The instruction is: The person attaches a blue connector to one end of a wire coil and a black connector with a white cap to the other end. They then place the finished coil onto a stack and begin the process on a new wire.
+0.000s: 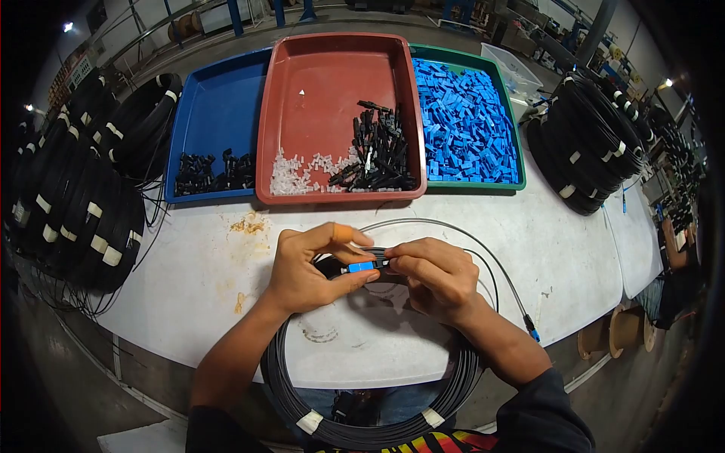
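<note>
My left hand (pixel 310 272) holds a blue connector (pixel 362 266) between thumb and fingers, with an orange wrap on one finger. Close beside it on the right, my right hand (pixel 438 278) pinches the black end part (pixel 381 263) of that connector. Below both hands hangs a coil of black cable (pixel 370 434), bound with white tape and resting partly over the table's front edge. From the coil a loose cable arcs right and ends in another blue-tipped connector (pixel 532 329) lying on the white table (pixel 340 362).
Along the back stand a blue tray (pixel 219 113) of black parts, a red tray (pixel 325 83) of clear and black pieces, and a green tray (pixel 521 162) full of blue connectors. Cable coils are stacked at left (pixel 75 211) and right (pixel 593 140).
</note>
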Available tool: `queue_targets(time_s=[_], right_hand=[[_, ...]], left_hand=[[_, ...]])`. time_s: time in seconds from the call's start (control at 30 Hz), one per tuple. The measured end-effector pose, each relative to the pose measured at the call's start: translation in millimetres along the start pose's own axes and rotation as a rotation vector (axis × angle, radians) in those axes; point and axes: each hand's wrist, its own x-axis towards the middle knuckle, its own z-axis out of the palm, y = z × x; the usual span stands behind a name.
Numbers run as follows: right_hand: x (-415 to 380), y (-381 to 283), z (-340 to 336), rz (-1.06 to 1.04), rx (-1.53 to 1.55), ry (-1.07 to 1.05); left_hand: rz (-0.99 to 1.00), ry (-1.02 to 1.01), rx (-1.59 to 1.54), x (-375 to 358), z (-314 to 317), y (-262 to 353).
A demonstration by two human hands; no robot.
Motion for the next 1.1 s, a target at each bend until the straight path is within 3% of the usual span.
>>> queue_targets(time_s=[0.1, 0.2, 0.27, 0.5, 0.57, 0.6, 0.67, 0.77, 0.83, 0.9, 0.93, 1.03, 1.1], right_hand=[[1.9, -1.3, 0.3, -0.046, -0.009, 0.059], [2.4, -5.1, -3.5, 0.015, 0.092, -0.037], [-1.8, -8.6, -2.3, 0.326, 0.271, -0.090], [-2.4, -11.4, -1.0, 0.568, 0.451, -0.147], [-2.4, -7.8, -0.2, 0.361, 0.300, -0.105], [-0.9, -6.6, 0.9, 0.359, 0.301, -0.107], [1.9, -4.9, 1.8, 0.074, 0.116, -0.023], [3.2, -5.5, -0.7, -0.094, 0.006, 0.005], [1.2, -9.3, -2.4, -0.056, 0.012, -0.007], [-6.4, -11.1, -2.2, 0.350, 0.293, -0.084], [-4.2, -11.7, -5.4, 0.421, 0.335, -0.134], [-3.7, -13.1, -4.9, 0.576, 0.420, -0.182], [-0.7, -12.8, -4.6, 0.501, 0.383, -0.152]], left_hand=[[0.053, -0.085, 0.078, -1.4, -4.1, -6.7], [0.122, -0.087, 0.076, 0.1, -0.8, -0.7], [0.118, -0.070, 0.080, 1.1, 3.2, 6.7], [0.166, -0.077, 0.112, 0.3, 3.7, 6.8], [0.128, -0.050, 0.087, 0.3, 1.3, 4.9], [0.091, -0.025, 0.059, 0.4, 0.4, 4.5], [0.052, -0.033, 0.036, 1.0, -0.6, 7.3], [0.054, -0.044, 0.016, 0.1, 1.1, 5.5], [0.098, -0.052, 0.013, -0.8, 3.4, 3.7], [0.232, -0.058, 0.088, -1.7, 4.3, 3.0], [0.230, -0.044, 0.076, -2.0, 5.7, 1.4], [0.247, -0.069, 0.083, -0.7, 4.1, 2.7], [0.217, -0.053, 0.079, -1.0, 3.2, 5.6]])
